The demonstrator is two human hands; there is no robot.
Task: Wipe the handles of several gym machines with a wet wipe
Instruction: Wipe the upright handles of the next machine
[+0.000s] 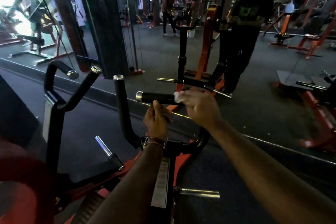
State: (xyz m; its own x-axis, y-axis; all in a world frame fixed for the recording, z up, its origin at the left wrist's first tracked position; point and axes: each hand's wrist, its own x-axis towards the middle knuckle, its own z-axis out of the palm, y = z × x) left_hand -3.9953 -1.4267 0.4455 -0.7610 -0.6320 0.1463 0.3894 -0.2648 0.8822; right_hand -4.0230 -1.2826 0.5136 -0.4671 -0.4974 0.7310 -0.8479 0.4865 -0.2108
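Note:
A black horizontal handle (156, 97) with a chrome end cap sticks out to the left at mid-frame. My right hand (201, 107) grips its right part with a white wet wipe (179, 96) pressed against the grip. My left hand (156, 119) hovers just under the handle, fingers curled around a pale packet-like thing that I cannot make out clearly. An upright black handle (121, 100) stands to the left, and two more angled black handles (80, 89) rise at the far left.
A big wall mirror ahead reflects the machine, a person with a headset, and another person further back. Chrome weight pegs (103, 145) (200, 192) jut from the red and black frame below. A cable tower (109, 23) stands left of centre.

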